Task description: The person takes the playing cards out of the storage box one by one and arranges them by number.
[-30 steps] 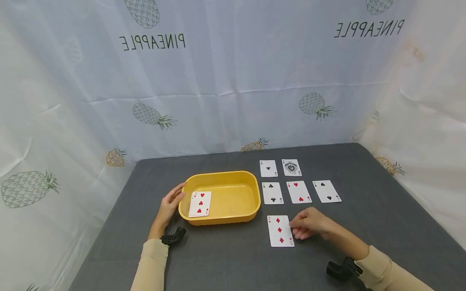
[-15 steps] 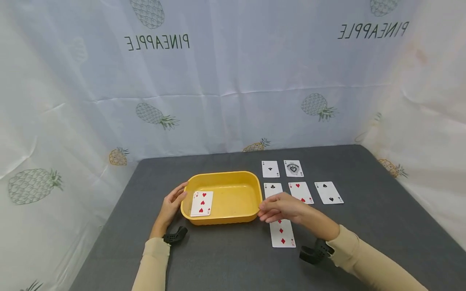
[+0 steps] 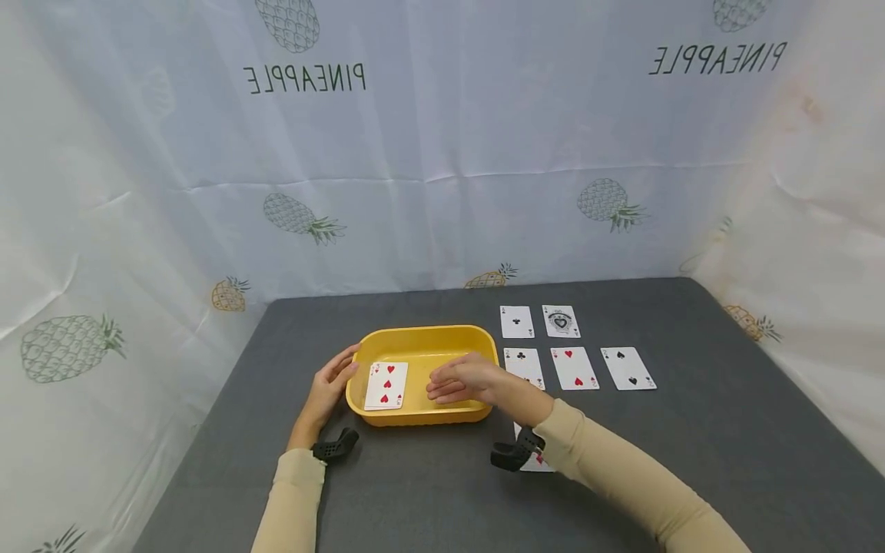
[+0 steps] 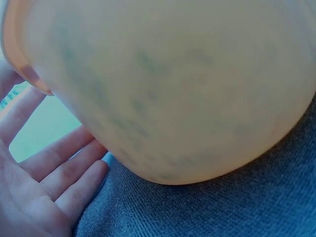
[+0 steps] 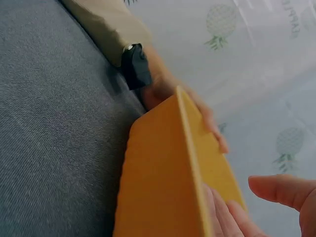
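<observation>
A yellow plastic tray [image 3: 442, 418] stands on the dark table, a small stack of playing cards [image 3: 386, 385] with the three of hearts on top in its left part. My left hand [image 3: 328, 388] holds the tray's left end, thumb at the rim; in the left wrist view several fingers [image 4: 69, 168] lie along the outer wall. My right hand [image 3: 465, 378] is over the right part of the tray. In the right wrist view its thumb [image 5: 281, 190] stands apart from the fingers, which reach inside the wall; no card shows there. The three of diamonds [image 3: 536, 464] is mostly hidden below my right wrist.
Right of the tray lie the ace of clubs [image 3: 516, 322], the ace of spades [image 3: 561, 322], the two of clubs [image 3: 523, 364], the two of hearts [image 3: 575, 369] and the two of spades [image 3: 628, 369]. A pineapple-print curtain [image 3: 429, 138] hangs behind the table.
My right hand has moved left from beside the three of diamonds, across the tray's right rim, to over the tray. The left hand stays at the left end. The cards keep their places.
</observation>
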